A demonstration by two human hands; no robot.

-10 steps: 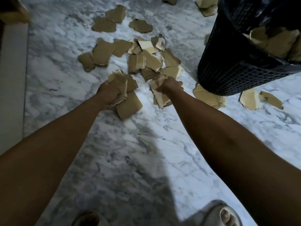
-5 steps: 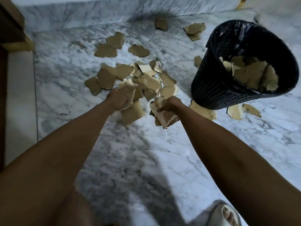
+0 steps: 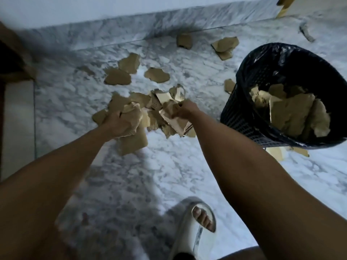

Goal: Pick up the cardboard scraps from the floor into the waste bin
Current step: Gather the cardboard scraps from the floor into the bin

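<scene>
Both the left hand (image 3: 120, 123) and right hand (image 3: 185, 111) grip cardboard scraps (image 3: 174, 121), probably, though the picture is blurred, to carry more per trip to the waste bin (image 3: 242, 117).

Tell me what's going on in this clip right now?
A person is clearing torn cardboard off a marble floor. The left hand and the right hand each grip a bunch of cardboard scraps, lifted above the pile. The black waste bin to the right already holds scraps. Several pieces are still on the floor.
</scene>
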